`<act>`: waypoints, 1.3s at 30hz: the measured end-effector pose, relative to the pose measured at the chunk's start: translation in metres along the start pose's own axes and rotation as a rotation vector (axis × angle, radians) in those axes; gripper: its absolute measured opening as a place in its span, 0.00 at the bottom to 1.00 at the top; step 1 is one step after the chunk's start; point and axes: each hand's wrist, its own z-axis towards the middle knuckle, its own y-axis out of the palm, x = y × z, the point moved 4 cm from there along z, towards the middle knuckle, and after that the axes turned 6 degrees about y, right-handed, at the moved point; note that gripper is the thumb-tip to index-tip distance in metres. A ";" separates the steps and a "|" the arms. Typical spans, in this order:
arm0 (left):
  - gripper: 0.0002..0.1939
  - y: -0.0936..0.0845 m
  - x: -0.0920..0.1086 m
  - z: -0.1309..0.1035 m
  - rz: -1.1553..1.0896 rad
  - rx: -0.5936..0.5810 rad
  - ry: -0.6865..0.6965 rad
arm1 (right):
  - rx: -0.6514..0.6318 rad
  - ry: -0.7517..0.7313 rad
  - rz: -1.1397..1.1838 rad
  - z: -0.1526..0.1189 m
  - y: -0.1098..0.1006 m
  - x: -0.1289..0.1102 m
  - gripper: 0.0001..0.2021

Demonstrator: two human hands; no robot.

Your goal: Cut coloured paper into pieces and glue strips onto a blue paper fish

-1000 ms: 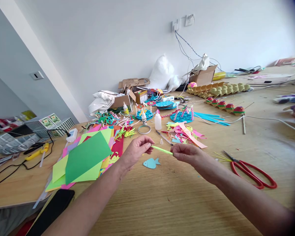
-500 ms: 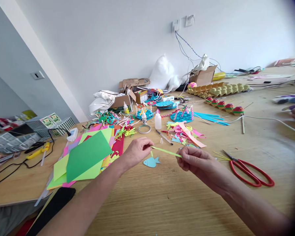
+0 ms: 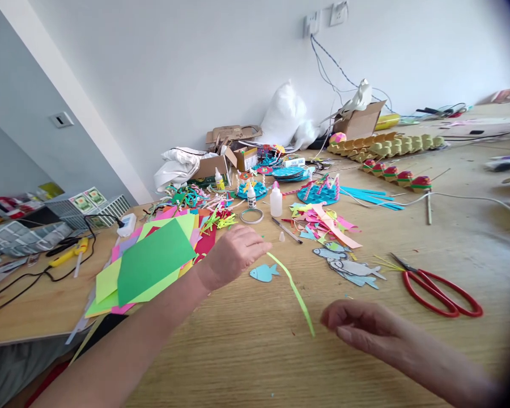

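Observation:
My left hand (image 3: 233,256) pinches one end of a narrow lime-green paper strip (image 3: 296,290), which curves down to the right over the wooden table. Just right of the strip's loose end is my right hand (image 3: 361,327), its fingers loosely curled, thumb apart, with nothing seen in it. A blue paper fish (image 3: 264,273) lies flat below my left fingers. Several grey and blue paper fish (image 3: 351,266) overlap farther right. Beyond my right hand rest scissors with red handles (image 3: 442,292).
Coloured paper sheets (image 3: 155,263) are stacked at left. Paper scraps (image 3: 323,221), a pen (image 3: 287,230), a tape roll (image 3: 251,216) and a glue bottle (image 3: 276,202) stand or lie ahead. A white cable (image 3: 454,196) crosses the right side; another person's hand shows at the right edge.
My right hand has let go of the strip and moved down and right. The strip, earlier stretched between both hands, now hangs from my left hand. More paper fish are now uncovered.

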 end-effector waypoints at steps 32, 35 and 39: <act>0.12 0.039 0.011 -0.007 -1.150 0.180 -0.712 | 0.125 -0.144 0.532 0.048 0.046 -0.020 0.12; 0.11 0.035 0.011 -0.008 -1.201 0.159 -0.715 | 0.077 -0.148 0.509 0.040 0.050 -0.020 0.14; 0.09 0.016 0.023 -0.011 -1.311 0.133 -0.718 | 0.027 -0.221 0.380 0.032 0.050 -0.016 0.11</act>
